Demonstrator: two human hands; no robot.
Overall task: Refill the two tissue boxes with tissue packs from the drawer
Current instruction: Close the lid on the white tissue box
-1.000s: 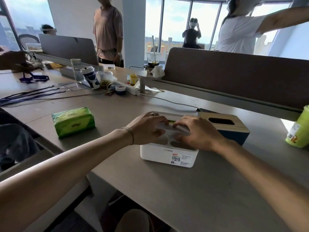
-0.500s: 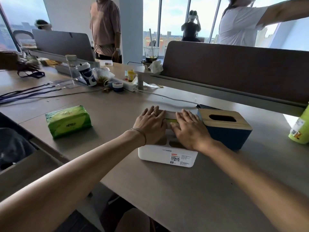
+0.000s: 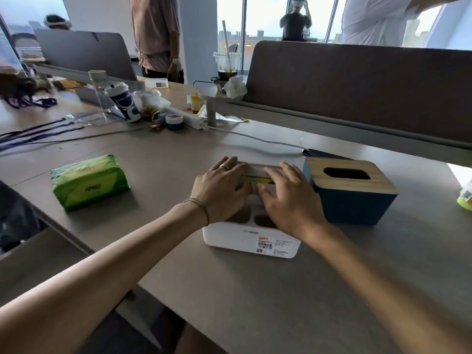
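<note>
Green spare pack: a wrapped tissue pack [image 3: 89,182] lies flat on the desk [image 3: 255,302], well to the left of both boxes and untouched. By my reading it is staged there for the second box.
Drawer: an open cavity shows at the far left edge below the desk, but I cannot tell what it holds.
Left hand: the left hand [image 3: 222,190] lies palm down, fingers spread and flat, on the left half of the white tissue box [image 3: 251,238]. It grips nothing; it presses down. The forearm reaches in low from the lower left, wrist nearly level with the box top.
White box top: a grey-brown lid panel sits under both palms, and a strip of green wrapper [image 3: 256,179] shows in the slot between the hands. This suggests a pack is already inside and the lid is being seated over it.
Right hand: the right hand [image 3: 290,200] mirrors the other, open and flat, fingers pointing away from the body, covering the right half of the lid. Two palms probably spread the push evenly so that the lid goes down square.
Blue box: a blue tissue box [image 3: 352,198] with a wooden lid stands just beside the white one on its right. Its oval slot looks dark and empty, so it likely awaits the spare pack.
</note>
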